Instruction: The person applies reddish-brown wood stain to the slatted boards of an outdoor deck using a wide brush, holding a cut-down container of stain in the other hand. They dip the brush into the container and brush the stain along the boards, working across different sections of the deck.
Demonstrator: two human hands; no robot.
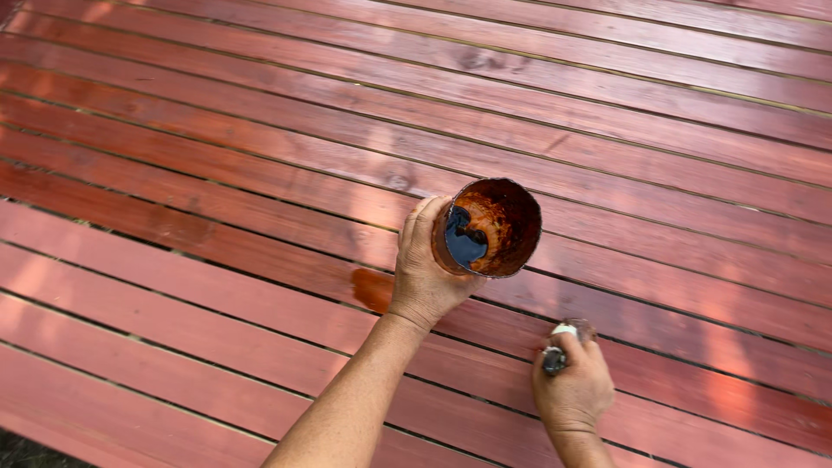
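At centre frame the left hand [425, 269] is gripping a stain-caked tin [488, 227], tilted over the red-stained deck boards [217, 173], while at lower right the right hand [574, 388] is closing around a brush handle [557, 351]; staining seems under way, and the next move probably calls for reloading the brush.

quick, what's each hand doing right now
Left hand: closed around a stain-coated can, tipped over the red deck boards.
Right hand: closed on a brush handle; bristles hidden.
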